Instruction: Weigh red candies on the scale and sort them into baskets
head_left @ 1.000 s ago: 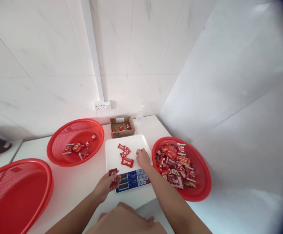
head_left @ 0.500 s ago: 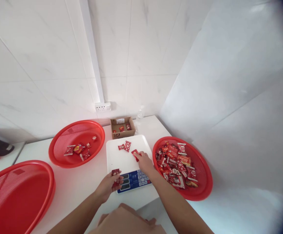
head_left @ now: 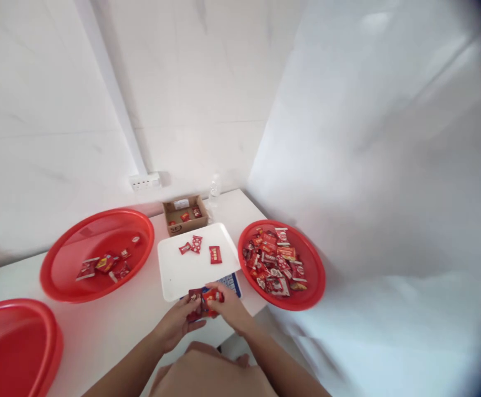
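My left hand (head_left: pixel 172 326) is closed on a dark red snack packet (head_left: pixel 193 298) in front of the weighing scale. Right beside it, my right hand (head_left: pixel 231 310) pinches a brighter red snack packet (head_left: pixel 213 296), and the two packets touch or overlap. Both hands partly cover the blue keypad (head_left: pixel 233 284) of the scale. On the white scale plate (head_left: pixel 174 275) lie a red packet (head_left: pixel 215 255), a spotted red packet (head_left: pixel 197 244) and a smaller red one (head_left: pixel 185 248).
To the right, a red basket (head_left: pixel 317 275) is piled with red packets. Another red basket (head_left: pixel 50 275) at left holds several packets; a further basket (head_left: pixel 54 336) is cut off at lower left. Behind the scale stand a small cardboard box (head_left: pixel 188 225) and a clear bottle (head_left: pixel 214 190).
My right hand has left a packet lying on the scale plate and come back to my left hand, where it now grips a red packet. The view has swung to the right.
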The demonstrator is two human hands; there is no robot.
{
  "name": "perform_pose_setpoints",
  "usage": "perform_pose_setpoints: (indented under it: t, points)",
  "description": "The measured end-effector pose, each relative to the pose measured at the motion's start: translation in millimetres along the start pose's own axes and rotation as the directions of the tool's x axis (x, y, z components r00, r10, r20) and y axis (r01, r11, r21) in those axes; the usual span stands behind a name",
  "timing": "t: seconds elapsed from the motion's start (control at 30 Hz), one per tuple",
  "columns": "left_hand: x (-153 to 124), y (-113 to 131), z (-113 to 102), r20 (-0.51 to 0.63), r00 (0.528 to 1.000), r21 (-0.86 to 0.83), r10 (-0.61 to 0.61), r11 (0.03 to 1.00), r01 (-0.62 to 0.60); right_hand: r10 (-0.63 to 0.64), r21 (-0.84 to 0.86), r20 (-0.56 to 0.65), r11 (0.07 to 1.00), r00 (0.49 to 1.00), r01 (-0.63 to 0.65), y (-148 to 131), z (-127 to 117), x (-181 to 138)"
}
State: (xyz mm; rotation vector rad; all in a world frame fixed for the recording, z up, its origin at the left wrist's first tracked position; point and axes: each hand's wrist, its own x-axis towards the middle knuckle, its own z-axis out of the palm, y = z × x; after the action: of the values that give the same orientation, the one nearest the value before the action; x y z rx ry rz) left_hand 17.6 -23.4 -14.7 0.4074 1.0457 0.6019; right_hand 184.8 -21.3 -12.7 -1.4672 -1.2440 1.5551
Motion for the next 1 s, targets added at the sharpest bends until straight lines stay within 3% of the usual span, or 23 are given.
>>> perform_pose_setpoints:
  t: [0.17,0.33,0.43,0.57,0.67,0.77,0.83,0.93,1.0]
  points:
    - [4.7,-4.4,25.8,0.084,0.992,-0.049,-0.097,0.994,0.101,-0.193,-0.197,0.055,0.960,0.980,0.200,-11.2,1.6,-21.1]
    - [9.3,-1.2,42.8,0.138,0.984,-0.297,-0.109,0.943,0.147,-0.286,-0.345,0.179,0.878,0.941,0.332,-17.1,2.4,-37.5]
    - [10.8,0.5,46.4,0.188,0.978,-0.439,-0.093,0.883,0.168,-0.276,-0.458,0.282,0.803,0.919,0.382,-21.3,5.0,-44.8]
    - [11.8,-3.7,44.3,0.251,0.960,-0.491,-0.126,0.838,0.238,-0.318,-0.526,0.397,0.689,0.861,0.498,-30.1,3.8,-52.8]
    - [10.5,-4.9,40.4,0.240,0.963,-0.515,-0.120,0.825,0.232,-0.358,-0.469,0.405,0.709,0.841,0.527,-39.3,-6.0,-57.4]
    - [7.5,1.8,34.6,0.184,0.977,-0.514,-0.106,0.837,0.187,-0.395,-0.434,0.311,0.750,0.864,0.499,-40.8,-27.5,-53.3]
    - [5.1,9.6,29.5,0.152,0.984,-0.515,-0.095,0.842,0.160,-0.402,-0.484,0.185,0.757,0.897,0.439,-31.5,-51.2,-42.5]
    - [1.3,20.7,21.0,0.123,0.991,-0.570,-0.061,0.813,0.120,-0.331,-0.634,-0.103,0.749,0.938,0.195,-3.5,-102.2,-17.4]
    - [-1.5,25.4,15.6,0.082,0.996,-0.615,-0.038,0.785,0.080,-0.236,-0.698,-0.325,0.713,0.916,-0.064,18.9,-142.4,-0.7]
